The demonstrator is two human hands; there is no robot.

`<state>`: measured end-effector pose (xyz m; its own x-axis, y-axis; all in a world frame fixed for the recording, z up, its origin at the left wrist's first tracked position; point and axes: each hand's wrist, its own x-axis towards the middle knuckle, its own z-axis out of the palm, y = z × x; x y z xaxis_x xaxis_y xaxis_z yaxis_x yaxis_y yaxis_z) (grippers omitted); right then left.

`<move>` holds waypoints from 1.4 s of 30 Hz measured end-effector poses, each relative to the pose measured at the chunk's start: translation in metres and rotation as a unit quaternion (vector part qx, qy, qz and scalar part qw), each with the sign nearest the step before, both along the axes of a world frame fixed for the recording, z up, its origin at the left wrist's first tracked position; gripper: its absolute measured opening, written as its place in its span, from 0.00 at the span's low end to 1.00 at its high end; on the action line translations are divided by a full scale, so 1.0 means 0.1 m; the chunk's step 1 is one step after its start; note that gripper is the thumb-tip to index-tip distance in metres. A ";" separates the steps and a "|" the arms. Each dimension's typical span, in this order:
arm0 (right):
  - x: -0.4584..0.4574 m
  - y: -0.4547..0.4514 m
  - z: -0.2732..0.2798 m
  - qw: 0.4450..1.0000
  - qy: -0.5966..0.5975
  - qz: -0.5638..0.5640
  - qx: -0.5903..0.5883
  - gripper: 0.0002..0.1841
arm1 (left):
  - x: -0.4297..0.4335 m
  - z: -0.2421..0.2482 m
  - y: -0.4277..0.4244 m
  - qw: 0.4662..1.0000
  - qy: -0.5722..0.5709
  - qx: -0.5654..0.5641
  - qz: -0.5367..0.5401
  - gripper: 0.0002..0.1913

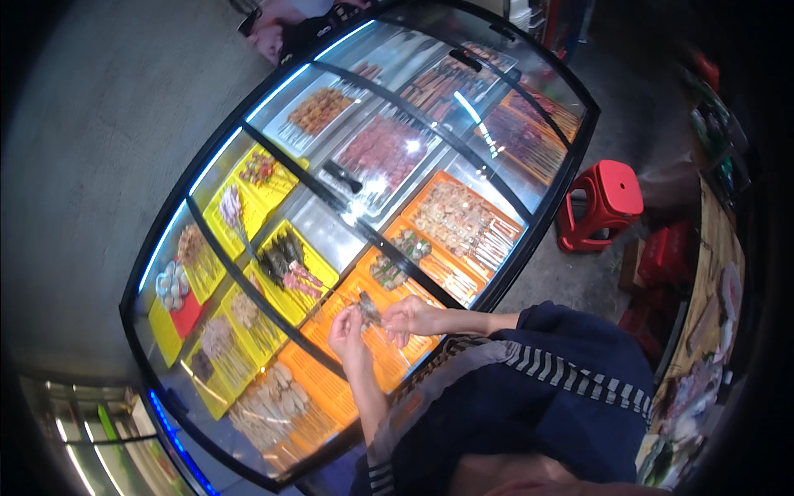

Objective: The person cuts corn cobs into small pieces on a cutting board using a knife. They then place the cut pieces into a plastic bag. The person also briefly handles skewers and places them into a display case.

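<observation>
Both my hands are over an orange basket (388,356) at the near side of a glass display case. A small grey piece of food (370,308) lies between them, on what looks like a thin skewer. My left hand (348,328) has thumb and fingertips pinched together at its left end. My right hand (406,319) is curled at its right side, fingers against it. Too little detail shows to tell what the food is. Just beyond are green vegetable skewers (389,273) and a yellow basket (325,257) with dark skewered pieces and pink meat skewers (303,282).
Black frame bars (397,254) cross the case above more baskets and metal trays of skewers. To the right stands a red plastic stool (611,192), with a wooden table (713,248) holding bags beyond it. Part of another person (276,28) shows past the far edge.
</observation>
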<state>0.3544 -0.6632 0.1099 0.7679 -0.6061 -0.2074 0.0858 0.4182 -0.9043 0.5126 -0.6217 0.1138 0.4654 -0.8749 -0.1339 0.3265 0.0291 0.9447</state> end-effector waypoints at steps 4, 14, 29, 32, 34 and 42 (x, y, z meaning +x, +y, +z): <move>0.01 0.05 -0.01 1.000 0.002 0.009 -0.017 0.11 | 0.01 -0.07 0.08 1.000 0.012 0.004 -0.001 0.08; -0.02 0.11 -0.15 0.998 0.047 0.033 -0.016 0.09 | -0.11 -0.14 0.25 0.988 0.121 0.070 -0.058 0.09; 0.01 0.17 -0.23 0.991 0.068 0.082 -0.083 0.10 | -0.13 -0.26 0.24 0.994 0.038 0.082 -0.060 0.07; -0.03 0.24 -0.26 0.992 0.071 0.086 -0.055 0.10 | -0.16 -0.32 0.33 0.991 0.016 0.099 -0.088 0.07; -0.05 0.27 -0.30 0.989 0.076 0.089 -0.093 0.11 | -0.18 -0.32 0.40 0.988 -0.001 0.122 -0.089 0.06; 0.02 0.31 -0.54 0.910 0.058 0.027 -0.410 0.13 | -0.07 -0.36 0.49 0.989 -0.003 0.140 -0.038 0.04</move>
<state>0.3568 -0.6319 0.0563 0.8026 -0.5562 0.2158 -0.0310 -0.4002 -0.9159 0.5054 -0.5729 0.0777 0.4003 -0.8366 -0.3739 0.3121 -0.2592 0.9140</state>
